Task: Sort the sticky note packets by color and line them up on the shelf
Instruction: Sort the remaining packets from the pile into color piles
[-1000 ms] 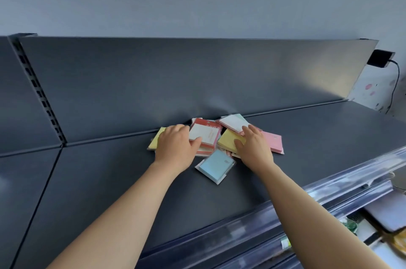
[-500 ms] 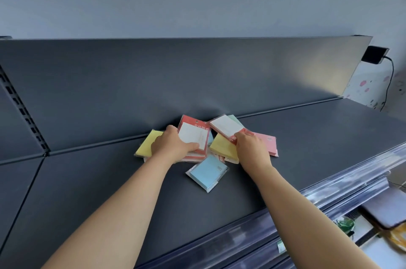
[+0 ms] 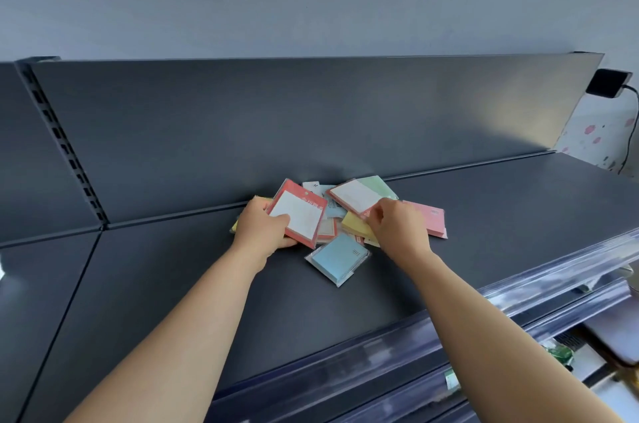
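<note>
A heap of sticky note packets lies on the dark grey shelf (image 3: 173, 284) against its back panel. My left hand (image 3: 262, 229) grips a red-framed white packet (image 3: 300, 215), tilted up off the heap. My right hand (image 3: 397, 227) pinches the near corner of a second red-edged white packet (image 3: 356, 196), which lies over a green packet (image 3: 378, 185). A blue packet (image 3: 337, 258) lies nearest me. A yellow packet (image 3: 356, 226) sits under my right hand, a pink packet (image 3: 430, 218) to its right. Another yellow packet (image 3: 235, 225) peeks out behind my left hand.
The shelf's back panel (image 3: 242, 132) rises behind the heap. A slotted upright (image 3: 62, 142) stands at the left. A clear price rail (image 3: 518, 294) runs along the shelf's front edge. A black box with a cable (image 3: 607, 83) hangs at the far right.
My left hand has closed on the red-framed packet and tipped it up. My right hand has shifted from the yellow packet to pinching the second white packet's corner.
</note>
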`<action>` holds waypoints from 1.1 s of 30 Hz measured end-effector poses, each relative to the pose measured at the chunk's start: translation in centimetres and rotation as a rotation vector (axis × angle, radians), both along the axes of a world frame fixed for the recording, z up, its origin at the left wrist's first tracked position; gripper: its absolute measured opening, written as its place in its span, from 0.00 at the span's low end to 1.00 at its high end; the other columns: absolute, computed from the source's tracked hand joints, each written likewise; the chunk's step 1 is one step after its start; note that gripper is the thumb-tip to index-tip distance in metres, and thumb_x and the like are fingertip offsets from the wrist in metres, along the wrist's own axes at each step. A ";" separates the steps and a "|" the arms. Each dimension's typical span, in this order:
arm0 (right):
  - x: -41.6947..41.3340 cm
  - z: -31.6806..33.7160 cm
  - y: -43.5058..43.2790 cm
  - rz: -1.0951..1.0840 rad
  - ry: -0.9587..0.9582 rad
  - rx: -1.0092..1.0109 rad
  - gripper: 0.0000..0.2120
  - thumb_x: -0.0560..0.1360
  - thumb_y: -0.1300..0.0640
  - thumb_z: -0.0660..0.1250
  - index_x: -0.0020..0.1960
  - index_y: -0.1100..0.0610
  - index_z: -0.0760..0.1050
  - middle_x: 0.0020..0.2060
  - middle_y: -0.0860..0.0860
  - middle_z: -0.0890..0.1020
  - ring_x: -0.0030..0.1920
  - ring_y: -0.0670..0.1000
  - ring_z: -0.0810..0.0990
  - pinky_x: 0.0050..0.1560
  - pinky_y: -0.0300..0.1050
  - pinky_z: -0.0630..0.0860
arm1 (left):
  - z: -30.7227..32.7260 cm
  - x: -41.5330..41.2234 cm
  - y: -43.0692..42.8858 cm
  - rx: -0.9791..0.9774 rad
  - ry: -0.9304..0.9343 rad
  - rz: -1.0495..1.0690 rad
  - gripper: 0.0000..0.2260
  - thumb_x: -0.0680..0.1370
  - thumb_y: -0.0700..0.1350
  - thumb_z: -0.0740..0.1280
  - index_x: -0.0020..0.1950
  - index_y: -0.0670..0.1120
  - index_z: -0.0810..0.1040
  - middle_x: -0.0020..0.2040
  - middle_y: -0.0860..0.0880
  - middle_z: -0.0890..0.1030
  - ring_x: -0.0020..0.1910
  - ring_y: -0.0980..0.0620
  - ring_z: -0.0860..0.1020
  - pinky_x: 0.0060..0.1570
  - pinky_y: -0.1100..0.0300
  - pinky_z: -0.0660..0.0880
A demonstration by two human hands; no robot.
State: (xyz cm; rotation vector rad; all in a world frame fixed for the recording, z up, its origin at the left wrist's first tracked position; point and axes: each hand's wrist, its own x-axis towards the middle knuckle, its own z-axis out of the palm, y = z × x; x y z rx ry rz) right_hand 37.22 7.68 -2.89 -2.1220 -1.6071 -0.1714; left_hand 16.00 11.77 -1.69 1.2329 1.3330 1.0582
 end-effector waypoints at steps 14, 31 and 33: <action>-0.5 0.0 0.2 0.039 -0.047 -0.093 0.09 0.79 0.65 0.56 0.45 0.61 0.74 0.43 0.58 0.81 0.38 0.57 0.74 0.31 0.43 0.64 | -1.1 -2.7 -1.7 -0.051 -0.079 -0.035 0.10 0.79 0.33 0.61 0.58 0.43 0.73 0.56 0.46 0.81 0.51 0.46 0.82 0.41 0.56 0.81; -4.4 -1.0 -3.5 0.516 0.180 -0.029 0.10 0.76 0.66 0.63 0.51 0.61 0.82 0.51 0.53 0.82 0.51 0.52 0.80 0.54 0.43 0.75 | -0.7 -2.5 -2.3 -0.037 -0.096 -0.030 0.08 0.75 0.37 0.72 0.52 0.43 0.76 0.52 0.45 0.83 0.46 0.48 0.84 0.42 0.54 0.82; -4.9 -0.6 -3.8 0.476 0.233 0.037 0.09 0.76 0.64 0.64 0.53 0.59 0.81 0.52 0.52 0.82 0.53 0.51 0.79 0.55 0.39 0.73 | -0.2 -2.8 -2.6 -0.067 -0.142 -0.025 0.09 0.76 0.36 0.70 0.53 0.43 0.75 0.52 0.45 0.83 0.47 0.49 0.83 0.41 0.55 0.82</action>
